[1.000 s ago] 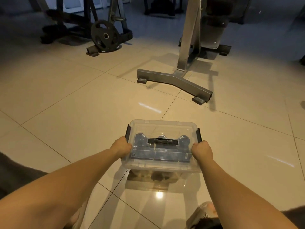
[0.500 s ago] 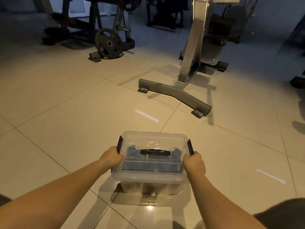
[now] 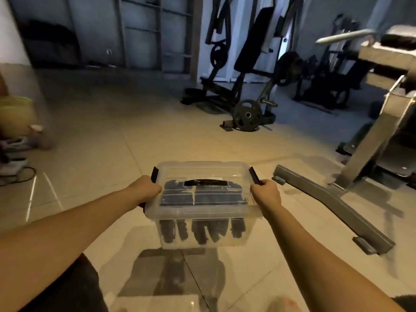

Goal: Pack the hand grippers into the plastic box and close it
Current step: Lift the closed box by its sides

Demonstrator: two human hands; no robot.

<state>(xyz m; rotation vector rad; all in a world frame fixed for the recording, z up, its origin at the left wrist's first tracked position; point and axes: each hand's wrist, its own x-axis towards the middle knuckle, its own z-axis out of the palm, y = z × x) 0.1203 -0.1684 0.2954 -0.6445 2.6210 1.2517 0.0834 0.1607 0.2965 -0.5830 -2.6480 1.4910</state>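
Note:
A clear plastic box (image 3: 202, 212) with its lid on and a black carry handle hangs in the air above the tiled floor. Dark hand grippers (image 3: 200, 230) show through its front wall. My left hand (image 3: 146, 190) grips the box's left side by the black latch. My right hand (image 3: 265, 194) grips the right side by the other latch. Both arms are stretched forward, and the box's shadow lies on the tiles below.
A grey machine base bar (image 3: 333, 208) lies on the floor to the right, with its upright frame (image 3: 387, 113) behind. A weight plate (image 3: 247, 114) and dark gym machines stand at the back. Cables and a blurred yellow-green object (image 3: 15, 113) sit at the left.
The box has been lifted off the floor in both hands. The view has swung left and upward, so the grey base bar now lies to the right.

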